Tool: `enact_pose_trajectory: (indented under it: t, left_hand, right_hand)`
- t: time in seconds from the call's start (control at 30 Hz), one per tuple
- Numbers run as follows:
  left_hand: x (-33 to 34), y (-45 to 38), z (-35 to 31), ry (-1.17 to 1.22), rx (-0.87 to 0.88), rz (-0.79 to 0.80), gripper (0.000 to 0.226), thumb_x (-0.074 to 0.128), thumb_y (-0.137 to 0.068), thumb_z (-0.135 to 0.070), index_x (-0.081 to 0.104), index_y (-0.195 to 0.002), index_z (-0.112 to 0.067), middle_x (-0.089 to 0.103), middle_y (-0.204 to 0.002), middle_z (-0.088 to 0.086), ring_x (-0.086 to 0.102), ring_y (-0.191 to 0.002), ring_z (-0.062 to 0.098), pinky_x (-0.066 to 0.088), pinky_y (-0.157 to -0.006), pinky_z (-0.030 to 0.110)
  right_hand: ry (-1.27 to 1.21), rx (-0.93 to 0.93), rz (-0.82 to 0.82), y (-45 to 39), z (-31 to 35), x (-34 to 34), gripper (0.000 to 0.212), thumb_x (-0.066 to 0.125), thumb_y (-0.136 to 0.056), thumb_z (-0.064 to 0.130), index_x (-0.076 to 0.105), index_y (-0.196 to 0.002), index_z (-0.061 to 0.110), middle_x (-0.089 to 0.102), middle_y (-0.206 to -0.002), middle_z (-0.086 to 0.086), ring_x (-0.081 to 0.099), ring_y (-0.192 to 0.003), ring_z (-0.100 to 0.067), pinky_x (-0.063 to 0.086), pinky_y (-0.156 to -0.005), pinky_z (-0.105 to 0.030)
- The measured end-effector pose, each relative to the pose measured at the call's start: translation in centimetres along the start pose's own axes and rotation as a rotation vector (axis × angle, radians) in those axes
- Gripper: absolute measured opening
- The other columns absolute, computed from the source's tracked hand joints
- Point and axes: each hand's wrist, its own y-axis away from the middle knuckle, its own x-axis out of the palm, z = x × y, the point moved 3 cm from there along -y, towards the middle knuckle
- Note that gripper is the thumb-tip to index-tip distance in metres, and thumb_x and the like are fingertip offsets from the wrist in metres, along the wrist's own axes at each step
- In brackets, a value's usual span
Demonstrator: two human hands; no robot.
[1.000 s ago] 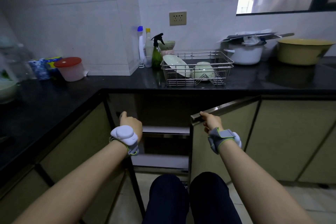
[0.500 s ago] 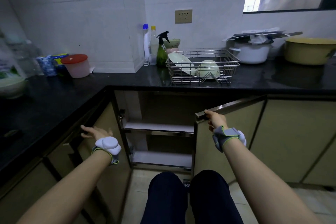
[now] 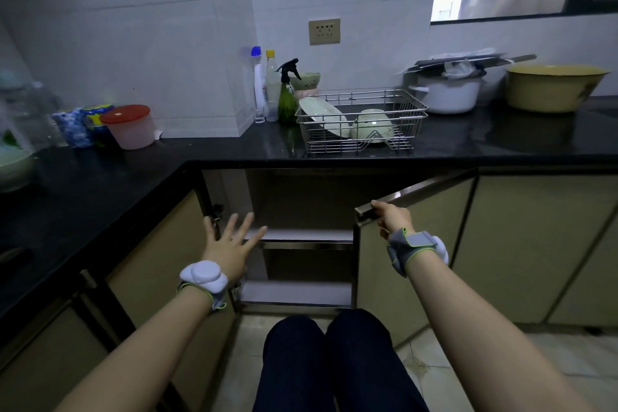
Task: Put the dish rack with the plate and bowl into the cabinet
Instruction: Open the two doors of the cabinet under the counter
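both hands low: left (image 3: 230, 246) splayed empty, right (image 3: 393, 217) gripping cabinet door (image 3: 411, 244); bottles (image 3: 267, 90) beside dish rack (image 3: 361, 120).

A single wide-angle camera, worn on the person's head, looks forward and down from a low position in front of an open cabinet (image 3: 301, 234). It faces the corner of a dark tabletop (image 3: 468, 144), with the tiled wall and a window behind it at the top of the frame. The person's knees (image 3: 327, 354) fill the bottom centre, nearest the lens, and both forearms reach away from it into the middle of the frame. Straight edges bow toward the borders. No second view covers the scene.
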Motion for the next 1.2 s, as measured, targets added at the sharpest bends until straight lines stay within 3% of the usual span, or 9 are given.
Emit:
enact_pose_trajectory:
  t: [0.13,0.27,0.47,0.7,0.77,0.83,0.9,1.03,1.2]
  left_hand:
    - [-3.9,-1.3,-6.3,-0.059,0.272,-0.244,0.108,0.079,-0.062,-0.033,0.014,-0.149,-0.031,0.029,-0.158,0.006,0.032,-0.143,0.032,0.023,-0.098,0.077]
    - [-7.3,-2.3,-12.3,-0.008,0.446,-0.344,0.091,0.055,-0.089,-0.025,-0.010,-0.152,-0.030,-0.005,-0.163,-0.002,-0.001,-0.151,0.024,-0.003,-0.108,0.071]
    - [-9.7,-1.9,-16.9,0.070,0.618,-0.281,0.084,0.044,-0.092,-0.018,-0.015,-0.152,-0.020,-0.009,-0.163,-0.008,-0.006,-0.150,0.011,-0.002,-0.116,0.064]
    - [-10.6,-0.3,-20.3,0.370,0.770,-0.240,0.087,0.047,-0.086,-0.019,-0.008,-0.154,-0.015,0.000,-0.163,-0.002,-0.003,-0.149,0.008,0.010,-0.122,0.042]
    - [-10.9,-0.2,-20.8,0.399,0.783,-0.235,0.088,0.048,-0.086,-0.021,-0.008,-0.154,-0.015,0.002,-0.163,-0.001,-0.002,-0.149,0.008,0.008,-0.122,0.039]
    - [-11.3,0.1,-21.0,0.405,0.807,-0.231,0.089,0.049,-0.086,-0.022,-0.007,-0.154,-0.016,0.003,-0.163,0.001,0.000,-0.150,0.009,0.007,-0.121,0.038]
    - [-11.6,0.3,-21.3,0.405,0.824,-0.235,0.088,0.050,-0.086,-0.022,-0.004,-0.155,-0.014,0.004,-0.163,0.003,0.003,-0.150,0.010,0.008,-0.121,0.037]
    - [-12.3,1.2,-23.1,0.392,0.862,-0.241,0.081,0.052,-0.088,-0.024,0.009,-0.153,-0.007,0.015,-0.162,0.011,0.011,-0.150,0.017,0.010,-0.121,0.037]
    - [-13.9,1.3,-26.1,0.265,1.004,-0.243,0.076,0.055,-0.085,-0.025,0.021,-0.151,-0.006,0.034,-0.154,0.012,0.031,-0.143,0.024,0.017,-0.118,0.042]
  right_hand:
    - [0.007,0.004,0.011,1.4,-0.1,-0.9,0.018,0.067,-0.083,0.020,0.058,-0.069,0.013,0.061,-0.090,-0.008,0.039,-0.055,-0.012,0.028,-0.051,-0.024]
    - [-0.019,0.016,0.003,2.7,0.0,-3.5,0.016,0.067,-0.083,0.018,0.058,-0.070,0.014,0.057,-0.078,-0.003,0.032,-0.052,-0.011,0.023,-0.047,-0.021]
    - [0.064,0.043,0.064,4.7,0.2,-6.0,0.025,0.064,-0.081,0.019,0.050,-0.060,0.017,0.048,-0.038,0.012,0.031,-0.049,-0.010,0.022,-0.043,-0.021]
    - [0.288,-0.047,-0.068,6.2,0.9,-9.0,0.016,0.059,-0.082,0.026,0.060,-0.078,0.010,0.055,-0.070,-0.002,0.048,-0.060,-0.015,0.035,-0.055,-0.026]
    - [0.431,-0.120,-0.119,6.3,1.3,-9.0,0.030,0.060,-0.081,0.029,0.060,-0.102,0.006,0.063,-0.096,-0.010,0.060,-0.087,-0.024,0.044,-0.075,-0.029]
    - [0.697,-0.194,-0.244,6.4,2.0,-9.4,0.063,0.059,-0.081,0.028,0.040,-0.137,0.008,0.047,-0.135,-0.015,0.044,-0.126,-0.032,0.037,-0.101,-0.036]
    - [0.953,-0.355,-0.292,7.0,3.1,-9.5,0.069,0.056,-0.083,0.021,0.030,-0.146,0.013,0.026,-0.153,-0.012,0.024,-0.141,-0.031,0.029,-0.110,-0.041]
    - [1.374,-0.538,-0.107,6.9,3.7,-9.1,0.047,0.046,-0.090,0.012,0.049,-0.137,0.009,0.025,-0.158,-0.008,0.013,-0.148,-0.024,0.019,-0.116,-0.040]
    - [1.659,-0.308,-0.094,7.1,3.2,-11.2,0.037,0.038,-0.093,0.016,0.058,-0.124,0.007,0.050,-0.139,-0.014,0.035,-0.136,-0.026,0.023,-0.113,-0.045]
